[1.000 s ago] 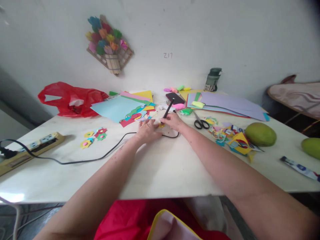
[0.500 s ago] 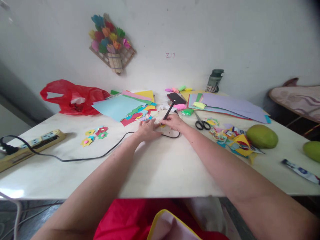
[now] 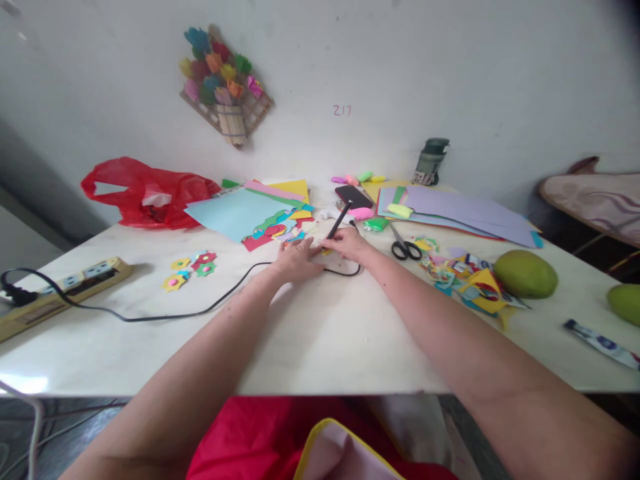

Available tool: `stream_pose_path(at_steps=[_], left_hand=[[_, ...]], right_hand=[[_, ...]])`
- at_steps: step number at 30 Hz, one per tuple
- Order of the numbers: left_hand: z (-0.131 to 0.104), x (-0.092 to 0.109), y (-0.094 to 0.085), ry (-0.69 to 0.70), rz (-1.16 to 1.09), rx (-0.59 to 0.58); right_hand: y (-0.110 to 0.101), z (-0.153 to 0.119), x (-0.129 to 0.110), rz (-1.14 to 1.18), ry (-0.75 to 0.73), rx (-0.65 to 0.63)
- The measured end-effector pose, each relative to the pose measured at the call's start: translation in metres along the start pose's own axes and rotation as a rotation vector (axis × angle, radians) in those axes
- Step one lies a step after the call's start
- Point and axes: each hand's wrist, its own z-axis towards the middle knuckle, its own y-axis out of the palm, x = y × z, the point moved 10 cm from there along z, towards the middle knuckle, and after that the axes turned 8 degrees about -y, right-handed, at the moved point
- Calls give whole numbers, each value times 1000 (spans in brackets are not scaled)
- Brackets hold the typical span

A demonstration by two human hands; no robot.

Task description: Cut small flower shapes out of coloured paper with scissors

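My right hand [image 3: 350, 244] is closed around a slim black pen-like stick [image 3: 340, 220], which slants up and away over the table. Just left of it, my left hand [image 3: 299, 259] rests low on the table with fingers stretched toward the right fingertips. A small bit of yellow paper [image 3: 327, 252] peeks out under the fingers; the rest of it is hidden. A black cable [image 3: 240, 291] passes beneath the hands. Beyond them lie coloured paper cut-outs [image 3: 275, 231] and a dark phone [image 3: 354, 196].
Finished paper flowers [image 3: 174, 283] and a power strip [image 3: 83, 280] lie left. Rightward are black-handled scissors [image 3: 406, 250], paper scraps [image 3: 483, 287], a green fruit [image 3: 525, 274], a tube [image 3: 603, 343] and coloured sheets [image 3: 460, 210]. A red plastic bag [image 3: 150, 187] and a bottle [image 3: 430, 161] stand near the wall.
Almost nothing differs. Both hands keep their places around the stick and the small yellow paper; the view has only shifted very slightly.
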Motion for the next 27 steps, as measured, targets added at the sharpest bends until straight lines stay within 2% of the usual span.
stream_pose_path(at_steps=[27], left_hand=[[0,2,-1,19,19,-9]], right_hand=[[-1,-1,1,15,22,8]])
